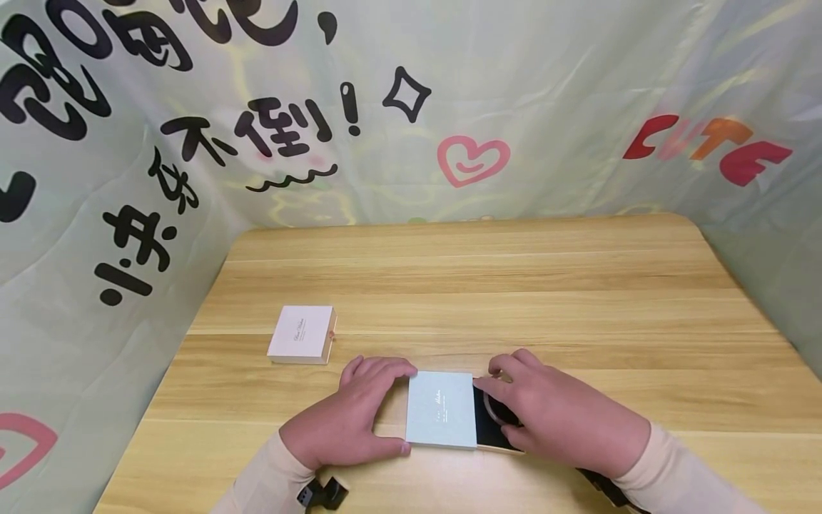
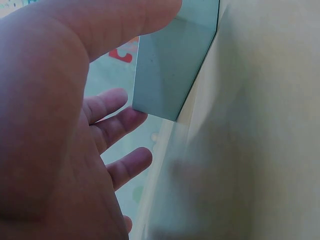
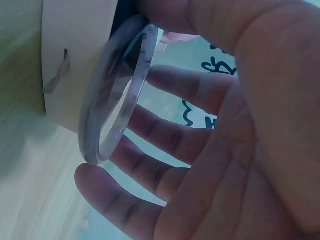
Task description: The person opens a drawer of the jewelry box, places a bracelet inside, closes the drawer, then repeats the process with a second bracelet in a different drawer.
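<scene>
A light-blue square box [image 1: 439, 410] with small pale lettering lies near the table's front. Its black-lined inner drawer [image 1: 484, 430] is slid partly out to the right. My left hand [image 1: 359, 425] holds the sleeve's left end between thumb and fingers; in the left wrist view the thumb lies against the blue side [image 2: 165, 65]. At the drawer, my right hand [image 1: 559, 414] holds a pale translucent bangle [image 3: 92, 127] with thumb and fingers. The bangle stands tilted at the drawer's pale end wall [image 3: 75, 45], which bears a small ribbon pull [image 3: 57, 77].
A pale pink-white box [image 1: 300, 334] sits to the left, behind my left hand. The wooden table [image 1: 488, 278] reaches back to a printed fabric wall [image 1: 552, 86]. Black devices are worn at both wrists, the left one [image 1: 323, 492] near the front edge.
</scene>
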The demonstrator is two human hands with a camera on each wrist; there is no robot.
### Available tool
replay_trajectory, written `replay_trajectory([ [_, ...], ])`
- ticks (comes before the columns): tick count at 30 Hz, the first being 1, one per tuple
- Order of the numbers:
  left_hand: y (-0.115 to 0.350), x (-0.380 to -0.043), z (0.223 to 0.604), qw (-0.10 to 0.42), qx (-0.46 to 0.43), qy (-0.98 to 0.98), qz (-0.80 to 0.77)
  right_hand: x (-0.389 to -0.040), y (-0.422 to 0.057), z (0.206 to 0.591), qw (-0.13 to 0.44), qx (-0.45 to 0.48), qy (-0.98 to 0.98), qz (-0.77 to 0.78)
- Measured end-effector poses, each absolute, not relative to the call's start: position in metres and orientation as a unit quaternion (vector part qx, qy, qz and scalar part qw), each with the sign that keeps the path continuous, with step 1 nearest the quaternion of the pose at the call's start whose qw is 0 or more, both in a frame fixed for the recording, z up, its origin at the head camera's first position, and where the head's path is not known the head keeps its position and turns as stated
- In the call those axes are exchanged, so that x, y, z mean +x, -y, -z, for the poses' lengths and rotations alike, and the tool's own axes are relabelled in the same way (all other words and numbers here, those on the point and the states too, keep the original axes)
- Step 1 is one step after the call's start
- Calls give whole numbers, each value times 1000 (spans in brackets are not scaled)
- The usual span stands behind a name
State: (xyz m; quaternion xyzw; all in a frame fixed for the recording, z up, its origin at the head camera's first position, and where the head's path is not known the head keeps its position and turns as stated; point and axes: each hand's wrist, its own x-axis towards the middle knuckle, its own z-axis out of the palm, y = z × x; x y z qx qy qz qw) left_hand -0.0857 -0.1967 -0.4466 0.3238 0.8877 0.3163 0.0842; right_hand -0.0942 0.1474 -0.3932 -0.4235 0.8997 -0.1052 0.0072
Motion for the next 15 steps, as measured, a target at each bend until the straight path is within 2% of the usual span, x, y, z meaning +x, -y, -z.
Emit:
replay_trajectory([
  [15,197,-86,446,83,325,-888,-313,-90,-141,393,17,-427,-898,103],
])
